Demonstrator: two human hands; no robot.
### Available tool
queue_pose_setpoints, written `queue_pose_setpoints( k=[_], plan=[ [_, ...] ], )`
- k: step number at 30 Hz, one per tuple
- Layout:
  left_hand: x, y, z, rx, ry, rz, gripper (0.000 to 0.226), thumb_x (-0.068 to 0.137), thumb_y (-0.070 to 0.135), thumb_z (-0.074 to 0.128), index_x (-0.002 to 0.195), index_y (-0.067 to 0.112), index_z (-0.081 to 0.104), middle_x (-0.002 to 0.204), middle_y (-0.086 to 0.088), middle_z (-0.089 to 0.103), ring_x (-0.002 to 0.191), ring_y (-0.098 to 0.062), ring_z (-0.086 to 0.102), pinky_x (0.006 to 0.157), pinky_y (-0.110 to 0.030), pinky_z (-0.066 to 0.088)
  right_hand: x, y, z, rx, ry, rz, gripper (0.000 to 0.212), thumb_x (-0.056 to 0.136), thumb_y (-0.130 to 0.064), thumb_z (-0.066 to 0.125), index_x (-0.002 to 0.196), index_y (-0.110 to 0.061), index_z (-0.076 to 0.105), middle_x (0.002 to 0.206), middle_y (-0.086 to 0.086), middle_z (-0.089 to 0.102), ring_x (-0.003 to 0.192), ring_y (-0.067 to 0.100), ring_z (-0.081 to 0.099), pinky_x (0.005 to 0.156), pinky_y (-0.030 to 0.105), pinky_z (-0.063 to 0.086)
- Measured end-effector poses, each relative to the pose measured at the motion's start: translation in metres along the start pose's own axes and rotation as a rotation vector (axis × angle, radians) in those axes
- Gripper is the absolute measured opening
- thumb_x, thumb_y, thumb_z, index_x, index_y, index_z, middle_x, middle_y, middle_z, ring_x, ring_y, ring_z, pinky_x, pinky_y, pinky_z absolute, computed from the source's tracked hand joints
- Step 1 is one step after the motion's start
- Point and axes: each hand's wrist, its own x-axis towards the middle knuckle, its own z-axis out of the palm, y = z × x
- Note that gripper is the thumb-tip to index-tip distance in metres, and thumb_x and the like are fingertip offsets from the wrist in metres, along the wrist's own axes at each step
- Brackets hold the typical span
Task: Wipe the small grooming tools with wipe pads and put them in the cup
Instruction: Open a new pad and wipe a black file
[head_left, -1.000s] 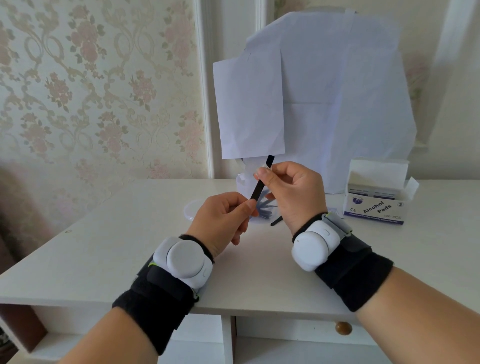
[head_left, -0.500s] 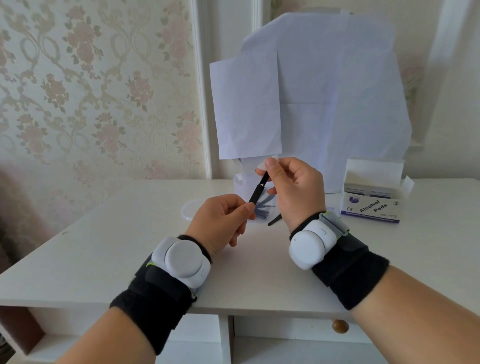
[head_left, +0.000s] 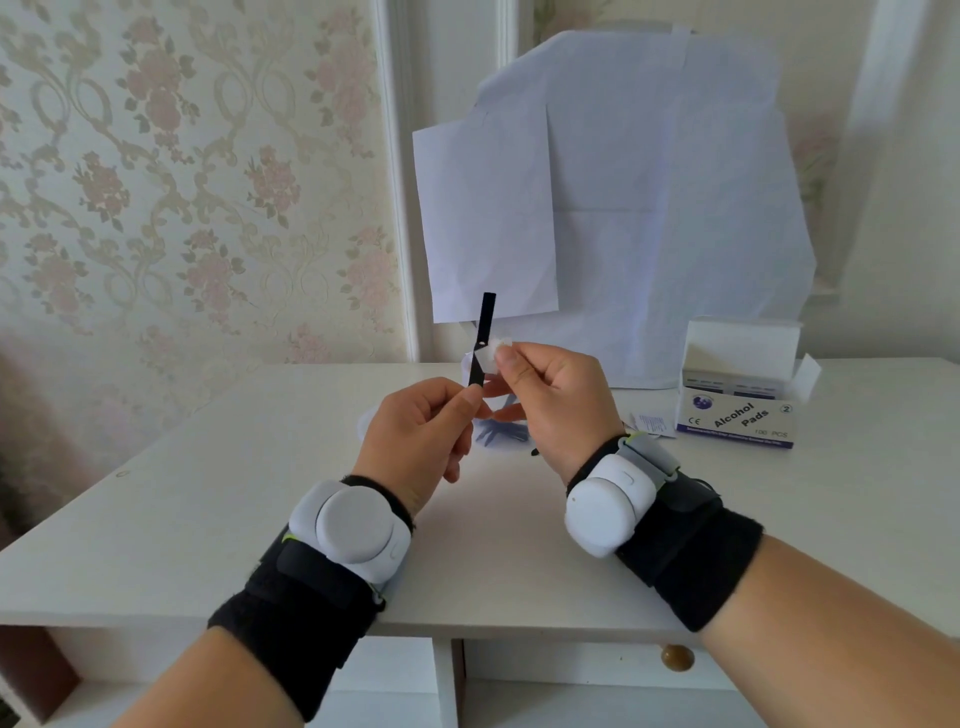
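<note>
My left hand (head_left: 415, 431) pinches the lower end of a thin black grooming tool (head_left: 483, 332), which stands nearly upright above the desk. A small white wipe pad (head_left: 493, 353) is pinched in my right hand (head_left: 550, 400) and touches the tool's lower middle from the right. Behind my hands, several bluish tools (head_left: 498, 434) lie on a clear round plate (head_left: 366, 421), mostly hidden. The cup is hidden behind my hands.
An open box of alcohol pads (head_left: 737, 400) stands on the white desk (head_left: 208, 493) at the right, with a torn pad wrapper (head_left: 649, 422) beside it. White paper sheets (head_left: 623, 208) cover the wall behind. A drawer knob (head_left: 677, 658) shows below the desk's front edge.
My right hand slid the pad up to the tool's tip, then back down to its lower middle, baring the upper half. The tool has tilted more upright.
</note>
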Motion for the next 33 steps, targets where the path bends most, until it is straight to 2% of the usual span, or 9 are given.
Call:
queue_pose_setpoints(
  k=[7, 11, 15, 18, 21, 23, 26, 29, 33],
  plan=[
    [0.0, -0.0002, 0.0009, 0.022, -0.022, 0.021, 0.032, 0.098, 0.022, 0.054, 0.085, -0.006, 0.063, 0.048, 0.001, 0.049, 0.039, -0.016, 0.042, 0.05, -0.029, 0.044, -0.0011, -0.0011, -0.0018, 0.045, -0.037, 0.012, 0.019, 0.097, -0.019, 0.06, 0.1, -0.011, 0.076, 0.087, 0.004, 0.076, 0.073, 0.003, 0.071, 0.06, 0.019, 0.056],
    [-0.0012, 0.0011, 0.0016, 0.003, -0.025, 0.023, 0.027, 0.098, 0.018, 0.054, 0.084, -0.002, 0.065, 0.05, -0.002, 0.05, 0.039, -0.015, 0.041, 0.048, -0.028, 0.044, -0.002, -0.0022, 0.0007, 0.171, -0.107, 0.109, 0.023, 0.095, -0.026, 0.063, 0.093, -0.009, 0.077, 0.084, 0.012, 0.076, 0.075, 0.02, 0.074, 0.074, 0.041, 0.062],
    [-0.0029, 0.0025, 0.0013, 0.046, -0.03, 0.036, 0.025, 0.098, 0.018, 0.053, 0.08, 0.014, 0.069, 0.049, 0.001, 0.05, 0.041, -0.014, 0.043, 0.047, -0.024, 0.044, -0.0026, -0.0025, 0.0027, 0.236, -0.141, 0.174, 0.027, 0.094, -0.026, 0.065, 0.087, -0.002, 0.074, 0.085, 0.029, 0.069, 0.072, 0.03, 0.069, 0.076, 0.046, 0.061],
    [-0.0044, 0.004, 0.0026, 0.079, -0.039, 0.031, 0.025, 0.098, 0.02, 0.053, 0.081, 0.016, 0.071, 0.048, 0.002, 0.05, 0.041, -0.012, 0.043, 0.048, -0.026, 0.046, -0.0026, -0.0016, 0.0039, 0.23, -0.13, 0.183, 0.027, 0.095, -0.028, 0.064, 0.081, -0.007, 0.072, 0.084, 0.019, 0.074, 0.075, 0.037, 0.071, 0.074, 0.049, 0.061],
    [-0.0039, 0.006, 0.005, 0.177, 0.007, 0.021, 0.032, 0.096, 0.031, 0.054, 0.072, 0.016, 0.067, 0.051, -0.001, 0.053, 0.043, -0.011, 0.044, 0.047, -0.024, 0.046, -0.0027, -0.0025, 0.0034, 0.229, -0.102, 0.151, 0.026, 0.098, -0.024, 0.059, 0.09, -0.002, 0.072, 0.085, 0.012, 0.076, 0.078, 0.03, 0.074, 0.074, 0.042, 0.062],
    [-0.0022, 0.0044, 0.0026, 0.247, 0.151, 0.075, 0.032, 0.093, 0.04, 0.057, 0.072, 0.018, 0.064, 0.058, 0.001, 0.058, 0.049, -0.011, 0.049, 0.052, -0.025, 0.045, -0.0022, -0.0028, 0.0011, 0.139, -0.075, 0.086, 0.024, 0.098, -0.023, 0.059, 0.088, -0.007, 0.072, 0.081, 0.009, 0.076, 0.076, 0.025, 0.074, 0.075, 0.044, 0.062],
    [-0.004, 0.007, -0.0011, 0.235, 0.33, 0.206, 0.005, 0.092, 0.035, 0.059, 0.095, 0.03, 0.061, 0.082, 0.012, 0.061, 0.073, -0.005, 0.06, 0.063, -0.017, 0.045, -0.0032, -0.0038, 0.0006, -0.012, -0.104, 0.017, 0.022, 0.098, -0.023, 0.057, 0.087, -0.008, 0.069, 0.079, 0.0, 0.076, 0.074, 0.015, 0.073, 0.073, 0.041, 0.062],
    [-0.0052, 0.0084, 0.0002, 0.154, 0.245, 0.274, 0.031, 0.095, 0.019, 0.057, 0.122, 0.036, 0.055, 0.106, 0.016, 0.058, 0.094, 0.006, 0.058, 0.072, -0.006, 0.044, -0.0074, -0.0045, 0.0056, -0.129, -0.222, -0.026, 0.023, 0.1, -0.025, 0.055, 0.089, -0.01, 0.069, 0.074, -0.003, 0.073, 0.071, 0.012, 0.071, 0.074, 0.041, 0.06],
    [-0.0049, 0.0074, -0.0008, 0.092, 0.174, 0.225, 0.024, 0.097, 0.018, 0.055, 0.111, 0.033, 0.067, 0.099, 0.014, 0.071, 0.094, 0.003, 0.064, 0.083, -0.014, 0.049, -0.0068, 0.0003, 0.0071, -0.139, -0.292, -0.027, 0.035, 0.101, -0.031, 0.052, 0.072, -0.015, 0.065, 0.061, -0.003, 0.064, 0.063, 0.016, 0.063, 0.078, 0.05, 0.057]
  ],
)
